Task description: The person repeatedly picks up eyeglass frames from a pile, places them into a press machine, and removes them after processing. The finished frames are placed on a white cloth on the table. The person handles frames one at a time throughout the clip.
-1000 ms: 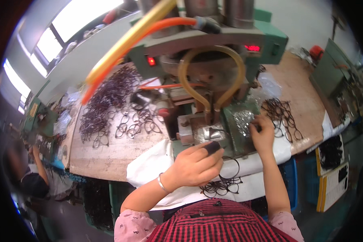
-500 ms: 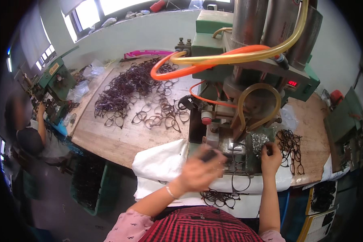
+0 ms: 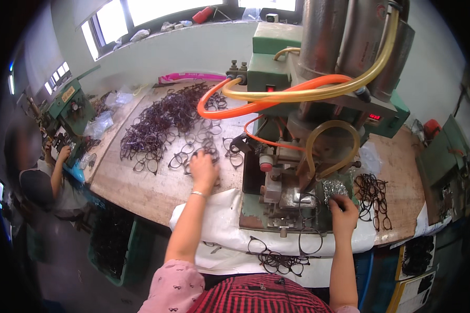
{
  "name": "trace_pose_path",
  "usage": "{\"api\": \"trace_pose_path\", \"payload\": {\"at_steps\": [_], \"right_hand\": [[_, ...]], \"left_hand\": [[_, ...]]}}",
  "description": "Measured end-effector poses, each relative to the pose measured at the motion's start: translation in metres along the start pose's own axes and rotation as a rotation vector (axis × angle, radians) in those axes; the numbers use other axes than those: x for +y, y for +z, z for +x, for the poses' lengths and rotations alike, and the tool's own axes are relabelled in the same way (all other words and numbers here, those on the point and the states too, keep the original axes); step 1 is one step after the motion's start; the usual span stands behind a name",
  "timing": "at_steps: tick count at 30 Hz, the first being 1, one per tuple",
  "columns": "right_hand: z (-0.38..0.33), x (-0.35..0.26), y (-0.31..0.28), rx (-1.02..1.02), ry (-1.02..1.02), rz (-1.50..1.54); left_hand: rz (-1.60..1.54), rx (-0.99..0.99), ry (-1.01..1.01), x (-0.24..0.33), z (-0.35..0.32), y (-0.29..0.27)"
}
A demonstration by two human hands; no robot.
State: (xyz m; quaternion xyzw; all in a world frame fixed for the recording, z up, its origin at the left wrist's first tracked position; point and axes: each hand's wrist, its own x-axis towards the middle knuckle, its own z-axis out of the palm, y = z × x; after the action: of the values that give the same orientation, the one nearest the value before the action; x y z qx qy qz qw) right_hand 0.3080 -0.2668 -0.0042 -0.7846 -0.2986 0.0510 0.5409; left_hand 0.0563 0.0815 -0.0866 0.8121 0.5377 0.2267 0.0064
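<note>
My left hand (image 3: 203,170) reaches over the loose eyeglass frames (image 3: 181,158) on the table, left of the press. Its bent fingers close on one brown frame there; the tips are partly hidden. My right hand (image 3: 344,213) is pinched at the edge of a heap of small shiny metal parts (image 3: 333,188); whatever it holds is too small to make out. Between the hands, a dark eyeglass frame (image 3: 310,252) sits at the press (image 3: 271,194), one rim hanging over its front edge. More frames (image 3: 283,261) lie on white cloth before me.
A big tangled pile of dark frames (image 3: 164,117) covers the table's far left. Other frames (image 3: 371,195) lie right of the press. Orange and yellow hoses (image 3: 277,95) loop across it. A co-worker (image 3: 42,177) sits at another machine (image 3: 73,109) on the left.
My left hand has swung from the front of the press up and left to the loose frames. Another frame shows on the cloth. My right hand has shifted slightly lower and left.
</note>
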Motion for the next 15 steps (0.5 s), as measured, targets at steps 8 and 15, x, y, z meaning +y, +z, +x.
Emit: {"api": "trace_pose_path", "payload": {"at_steps": [8, 15], "right_hand": [[-0.031, -0.034, -0.035, 0.04, -0.074, 0.172], [0.003, -0.083, 0.02, -0.137, -0.144, 0.274]], "left_hand": [[-0.376, 0.069, 0.133, -0.05, -0.032, -0.071], [-1.201, 0.092, -0.225, 0.013, -0.079, -0.089]]}}
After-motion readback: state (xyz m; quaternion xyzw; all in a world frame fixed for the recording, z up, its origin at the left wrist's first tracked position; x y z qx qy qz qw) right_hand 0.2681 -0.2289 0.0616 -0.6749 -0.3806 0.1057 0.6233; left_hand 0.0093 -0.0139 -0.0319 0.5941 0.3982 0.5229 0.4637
